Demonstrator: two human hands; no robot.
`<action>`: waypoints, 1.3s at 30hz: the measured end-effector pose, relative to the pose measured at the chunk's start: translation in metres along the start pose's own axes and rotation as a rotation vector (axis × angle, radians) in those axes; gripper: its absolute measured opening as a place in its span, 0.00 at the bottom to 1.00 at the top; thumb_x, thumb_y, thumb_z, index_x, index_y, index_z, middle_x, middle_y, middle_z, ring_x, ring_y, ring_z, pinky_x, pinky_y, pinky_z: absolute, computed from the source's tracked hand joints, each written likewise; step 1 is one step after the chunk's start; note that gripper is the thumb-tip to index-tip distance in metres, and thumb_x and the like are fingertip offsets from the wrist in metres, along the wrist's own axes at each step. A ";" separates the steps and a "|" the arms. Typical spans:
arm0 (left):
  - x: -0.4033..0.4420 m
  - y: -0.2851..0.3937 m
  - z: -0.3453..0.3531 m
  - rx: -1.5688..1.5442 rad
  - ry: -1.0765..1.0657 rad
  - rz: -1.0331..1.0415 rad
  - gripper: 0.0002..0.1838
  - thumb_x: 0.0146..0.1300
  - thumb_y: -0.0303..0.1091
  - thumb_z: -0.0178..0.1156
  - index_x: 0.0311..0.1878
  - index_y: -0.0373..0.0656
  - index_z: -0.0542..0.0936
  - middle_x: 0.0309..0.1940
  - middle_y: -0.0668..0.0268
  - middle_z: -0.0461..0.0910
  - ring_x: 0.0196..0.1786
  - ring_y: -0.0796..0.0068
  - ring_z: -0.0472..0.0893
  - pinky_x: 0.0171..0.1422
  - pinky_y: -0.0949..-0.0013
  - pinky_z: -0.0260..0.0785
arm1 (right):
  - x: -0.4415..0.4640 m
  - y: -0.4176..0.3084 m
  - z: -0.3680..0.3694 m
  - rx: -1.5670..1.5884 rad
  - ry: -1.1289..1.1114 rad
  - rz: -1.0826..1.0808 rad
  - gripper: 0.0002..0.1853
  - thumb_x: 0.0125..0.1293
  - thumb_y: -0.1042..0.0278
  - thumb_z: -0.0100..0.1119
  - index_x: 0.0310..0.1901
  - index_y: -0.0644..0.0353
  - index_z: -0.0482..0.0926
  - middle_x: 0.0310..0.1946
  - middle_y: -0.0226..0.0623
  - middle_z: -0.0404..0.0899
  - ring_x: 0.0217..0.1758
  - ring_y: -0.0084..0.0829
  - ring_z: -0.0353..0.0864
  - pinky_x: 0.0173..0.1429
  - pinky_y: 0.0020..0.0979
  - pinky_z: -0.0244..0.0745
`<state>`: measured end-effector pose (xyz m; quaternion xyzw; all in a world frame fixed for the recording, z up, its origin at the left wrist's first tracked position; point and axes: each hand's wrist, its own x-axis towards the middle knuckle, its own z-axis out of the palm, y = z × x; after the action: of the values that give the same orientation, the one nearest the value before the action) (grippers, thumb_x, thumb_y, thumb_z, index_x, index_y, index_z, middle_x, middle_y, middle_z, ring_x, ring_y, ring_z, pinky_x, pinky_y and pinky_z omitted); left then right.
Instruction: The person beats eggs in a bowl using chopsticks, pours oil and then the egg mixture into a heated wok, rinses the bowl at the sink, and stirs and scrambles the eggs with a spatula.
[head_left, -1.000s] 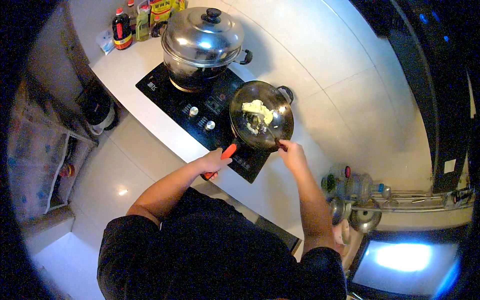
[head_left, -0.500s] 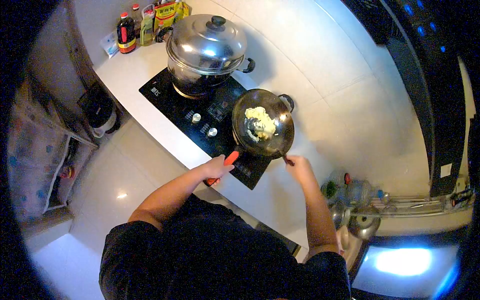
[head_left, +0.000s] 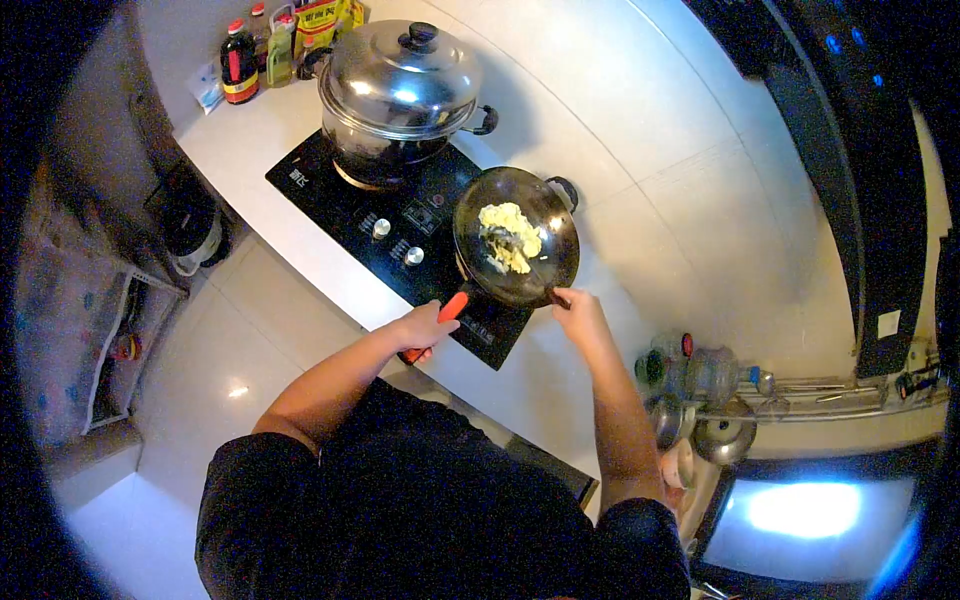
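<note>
A dark wok (head_left: 474,225) sits over the right part of the black cooktop (head_left: 345,225). In it lies yellow scrambled egg (head_left: 508,222). My left hand (head_left: 427,328) is closed around the wok's red-and-black handle (head_left: 454,306). At the wok's near right rim, my right hand (head_left: 577,312) is closed on the dark handle of a spatula (head_left: 556,296). Its thin shaft runs down into the wok, and its blade seems to be among the egg, partly hidden.
A large lidded steel pot (head_left: 398,95) stands on the left of the cooktop. Behind it are a dark sauce bottle (head_left: 239,65), an oil bottle (head_left: 281,52) and a yellow packet (head_left: 320,22). To the right are a metal lid (head_left: 724,434) and clear jars (head_left: 711,372).
The egg has shifted and spread toward the wok's near side, with the spatula blade now among it. My right hand has moved slightly up and left; the whole view has shifted a little.
</note>
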<state>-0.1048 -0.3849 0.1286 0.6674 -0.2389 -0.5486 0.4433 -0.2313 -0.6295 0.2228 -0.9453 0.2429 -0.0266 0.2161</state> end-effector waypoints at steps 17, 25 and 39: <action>0.011 -0.012 -0.001 0.027 0.008 0.038 0.25 0.62 0.43 0.52 0.47 0.29 0.58 0.17 0.58 0.70 0.12 0.69 0.72 0.12 0.66 0.67 | -0.015 -0.026 -0.014 0.003 -0.141 -0.017 0.18 0.47 0.72 0.59 0.43 0.64 0.78 0.36 0.51 0.79 0.39 0.40 0.81 0.45 0.31 0.73; 0.010 -0.012 -0.003 0.060 0.026 0.039 0.23 0.60 0.47 0.54 0.41 0.34 0.62 0.20 0.60 0.71 0.16 0.71 0.73 0.14 0.67 0.66 | 0.030 0.016 -0.010 -0.056 0.043 0.070 0.16 0.49 0.71 0.60 0.43 0.61 0.79 0.26 0.46 0.78 0.13 0.27 0.74 0.20 0.31 0.71; 0.009 -0.011 -0.001 0.001 -0.004 0.011 0.28 0.61 0.44 0.53 0.48 0.28 0.56 0.18 0.58 0.71 0.13 0.70 0.72 0.13 0.66 0.67 | -0.003 0.020 -0.010 -0.016 -0.028 0.054 0.17 0.47 0.73 0.61 0.43 0.62 0.79 0.37 0.50 0.79 0.40 0.41 0.80 0.45 0.33 0.73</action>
<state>-0.1033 -0.3860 0.1148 0.6653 -0.2440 -0.5472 0.4454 -0.2443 -0.6477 0.2240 -0.9403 0.2656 -0.0057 0.2128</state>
